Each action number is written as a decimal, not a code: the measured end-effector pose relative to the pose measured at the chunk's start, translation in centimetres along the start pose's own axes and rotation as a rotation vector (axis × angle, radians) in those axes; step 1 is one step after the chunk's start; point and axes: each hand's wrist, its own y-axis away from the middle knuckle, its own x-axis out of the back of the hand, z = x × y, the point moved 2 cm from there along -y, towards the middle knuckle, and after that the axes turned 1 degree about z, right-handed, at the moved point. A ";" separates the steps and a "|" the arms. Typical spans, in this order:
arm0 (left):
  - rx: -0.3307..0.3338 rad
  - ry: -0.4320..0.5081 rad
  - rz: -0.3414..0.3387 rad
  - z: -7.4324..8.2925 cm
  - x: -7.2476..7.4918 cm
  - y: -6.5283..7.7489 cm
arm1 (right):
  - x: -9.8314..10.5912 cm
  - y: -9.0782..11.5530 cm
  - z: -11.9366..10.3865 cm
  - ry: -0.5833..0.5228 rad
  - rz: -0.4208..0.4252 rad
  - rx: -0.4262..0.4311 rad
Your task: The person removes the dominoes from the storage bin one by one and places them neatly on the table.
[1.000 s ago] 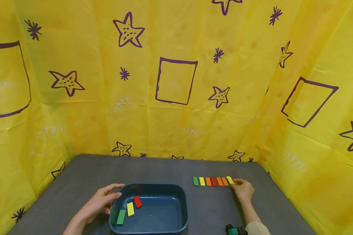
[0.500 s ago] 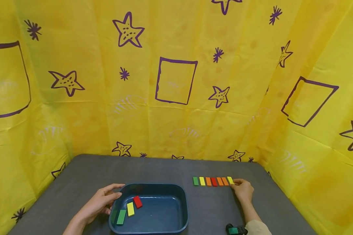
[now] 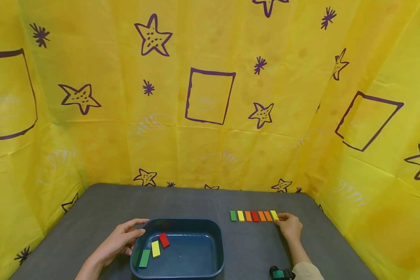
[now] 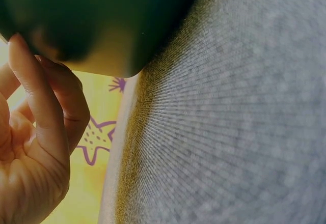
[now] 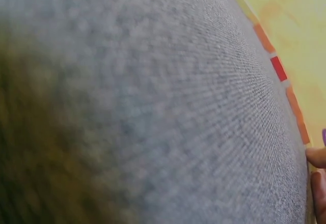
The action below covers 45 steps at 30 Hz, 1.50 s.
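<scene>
In the head view my left hand holds the left rim of a dark blue plastic tub. The left wrist view has that hand's fingers bent up against the tub's outer wall. Inside the tub lie a green block, a yellow block and a red block. To the right, a row of flat coloured blocks runs across the table. My right hand pinches the yellow block at the row's right end. In the right wrist view only its fingertips show at the edge.
The row also has a green block, another yellow block, a red block and several orange blocks. Everything stands on a dark grey table. Yellow patterned cloth closes off the back and sides.
The yellow block in my right hand was slanted close against the orange one; it has straightened and shifted slightly right. My left hand and the tub have stayed put.
</scene>
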 end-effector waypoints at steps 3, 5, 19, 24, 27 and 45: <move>0.005 0.001 0.002 -0.1 0.0 0.0 | 0.0 -0.1 0.1 -0.004 -0.007 0.000; 0.005 0.001 0.004 -0.2 0.0 -0.1 | 0.1 -0.2 0.1 -0.005 -0.016 0.001; -0.009 0.010 0.003 -0.2 0.0 -0.1 | 0.8 -0.2 -0.5 -0.024 -0.050 -0.049; -0.004 0.003 0.008 -0.1 0.0 -0.1 | 0.9 -0.1 -1.6 -0.031 -0.052 -0.059; -0.001 0.002 0.008 -0.1 0.1 -0.1 | 0.7 0.0 -2.6 -0.055 -0.059 -0.057; 0.002 0.003 0.003 -0.1 0.0 -0.1 | -0.5 2.2 -9.4 -0.205 -0.134 0.051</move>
